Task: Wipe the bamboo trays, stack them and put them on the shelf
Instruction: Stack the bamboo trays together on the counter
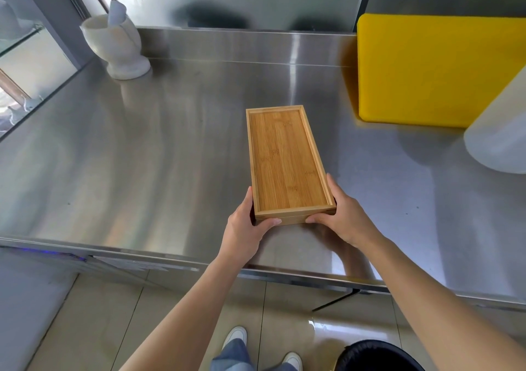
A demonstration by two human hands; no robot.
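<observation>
Both hands, left hand (247, 222) and right hand (340, 214), fingers clamped on the bamboo trays (287, 160), seemingly stacked, mid-frame; shelving remains.

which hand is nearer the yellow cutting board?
Right. The right hand grips the near right corner of the stacked bamboo trays, below the yellow cutting board; the left hand holds the near left corner, farther away.

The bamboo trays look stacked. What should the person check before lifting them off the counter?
1. Left hand holds the near left corner: ok.
2. Right hand holds the near right corner: ok.
3. Bamboo trays lined up, edges flush: ok.
4. Top tray bare, nothing to slide off: ok.
5. Clear of the yellow cutting board and white container: ok.
6. Shelf free: cannot tell, out of view.
</observation>
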